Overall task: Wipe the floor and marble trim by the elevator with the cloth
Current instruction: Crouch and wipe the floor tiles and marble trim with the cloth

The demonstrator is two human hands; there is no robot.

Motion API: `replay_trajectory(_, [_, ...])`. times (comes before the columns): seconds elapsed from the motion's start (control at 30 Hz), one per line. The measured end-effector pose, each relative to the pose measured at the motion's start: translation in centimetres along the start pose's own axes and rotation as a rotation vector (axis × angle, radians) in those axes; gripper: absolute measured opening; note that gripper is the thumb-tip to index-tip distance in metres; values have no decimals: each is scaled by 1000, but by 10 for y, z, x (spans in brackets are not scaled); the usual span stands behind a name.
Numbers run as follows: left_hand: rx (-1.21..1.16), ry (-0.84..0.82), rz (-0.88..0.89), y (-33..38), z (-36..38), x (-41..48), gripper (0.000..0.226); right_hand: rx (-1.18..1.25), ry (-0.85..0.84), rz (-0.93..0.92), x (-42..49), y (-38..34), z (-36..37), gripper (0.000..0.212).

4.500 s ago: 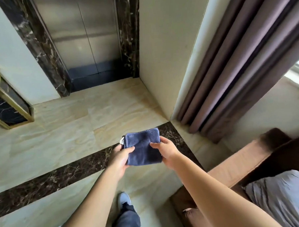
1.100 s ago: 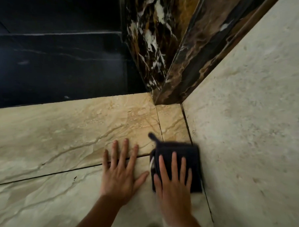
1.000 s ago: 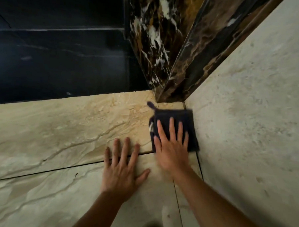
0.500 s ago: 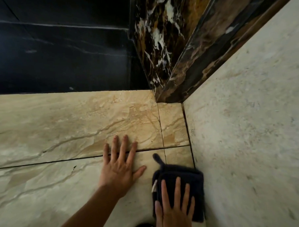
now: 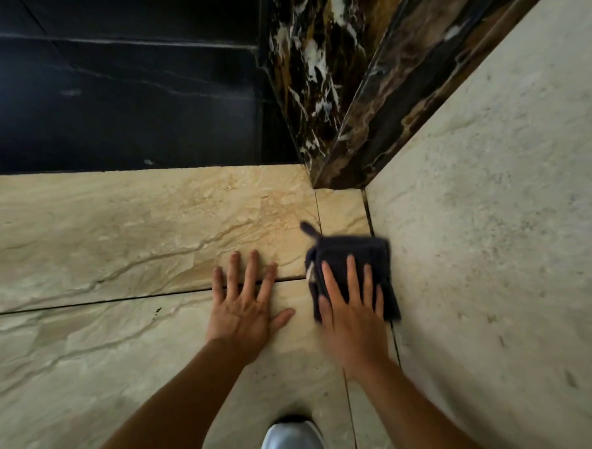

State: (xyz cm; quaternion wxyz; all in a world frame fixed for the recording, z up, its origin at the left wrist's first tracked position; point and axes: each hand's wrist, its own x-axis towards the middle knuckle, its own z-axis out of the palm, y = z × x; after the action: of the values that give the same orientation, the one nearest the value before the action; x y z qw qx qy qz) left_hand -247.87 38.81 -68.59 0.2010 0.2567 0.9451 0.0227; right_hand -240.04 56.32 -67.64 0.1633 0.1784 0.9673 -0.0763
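Note:
A folded dark blue cloth (image 5: 352, 252) lies flat on the beige marble floor (image 5: 119, 239), tight against the foot of the right wall. My right hand (image 5: 351, 310) presses on it with fingers spread, palm down, covering its near half; the cloth looks blurred with motion. My left hand (image 5: 245, 301) rests flat on the floor just left of the cloth, fingers apart, holding nothing. The dark brown veined marble trim (image 5: 333, 97) of the elevator frame rises just beyond the cloth, a short gap away.
The dark elevator sill and door (image 5: 119, 96) fill the top left. A cream stone wall (image 5: 491, 232) closes the right side. A dark grout line (image 5: 87, 303) crosses the floor under my left hand. My grey shoe tip (image 5: 290, 441) shows at the bottom.
My right hand has pushed the cloth forward along the wall, from near my body back toward the trim. My left hand has stayed planted on the floor.

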Motion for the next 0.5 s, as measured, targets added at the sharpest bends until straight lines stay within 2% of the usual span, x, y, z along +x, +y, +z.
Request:
replay_trajectory(0.13, [12, -4, 23, -2, 3, -1, 82, 64, -97, 124, -107, -1, 35, 56])
replay_trajectory(0.2, [2, 21, 22, -5, 6, 0, 83, 89, -110, 155, -114, -9, 39, 56])
replay_trajectory(0.27, [5, 17, 15, 0, 7, 1, 82, 97, -85, 149, -79, -7, 28, 58])
replay_trajectory(0.33, [20, 6, 10, -1, 4, -1, 82, 91, 11, 84, -13, -10, 11, 60])
replay_trajectory(0.43, [20, -16, -4, 0, 0, 1, 83, 124, -26, 59, 76, -16, -17, 60])
replay_trajectory(0.5, [20, -19, 4, 0, 2, 0, 83, 114, -83, 62, 92, -17, -24, 60])
